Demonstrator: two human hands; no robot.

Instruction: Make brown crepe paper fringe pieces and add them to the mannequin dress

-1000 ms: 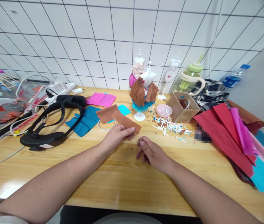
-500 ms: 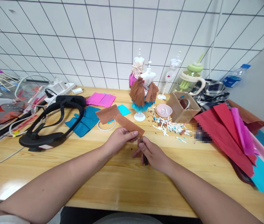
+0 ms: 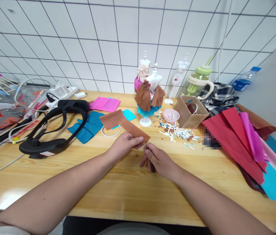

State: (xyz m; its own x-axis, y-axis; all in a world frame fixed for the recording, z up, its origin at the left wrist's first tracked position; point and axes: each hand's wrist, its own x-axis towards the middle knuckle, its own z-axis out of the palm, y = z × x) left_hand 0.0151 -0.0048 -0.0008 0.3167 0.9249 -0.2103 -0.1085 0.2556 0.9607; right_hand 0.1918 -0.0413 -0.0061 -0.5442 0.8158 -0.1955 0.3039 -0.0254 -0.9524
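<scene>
A long brown paper strip (image 3: 134, 128) slants across the middle of the table, its near end pinched by my left hand (image 3: 125, 144). My right hand (image 3: 161, 160) is closed around a small dark-handled tool (image 3: 152, 167) that looks like scissors, its tip at the strip's near end. The tool's blades are mostly hidden by the fingers. Behind the strip's far end lies a wider brown paper piece (image 3: 112, 119), with a white ring (image 3: 110, 134) just below it. A small dress form with brown and blue paper ruffles (image 3: 150, 94) stands beyond my hands.
A black headset (image 3: 54, 150), blue paper (image 3: 86, 127) and pink paper (image 3: 105, 104) lie left. Right of the dress forms are a pink dish (image 3: 171, 116), a cardboard box (image 3: 189, 117), scattered white bits (image 3: 183, 133), a green-lidded jug (image 3: 200, 81) and red paper (image 3: 240, 143).
My right hand and the tool have dropped back slightly from the strip's near end. My left hand keeps its pinch on the strip.
</scene>
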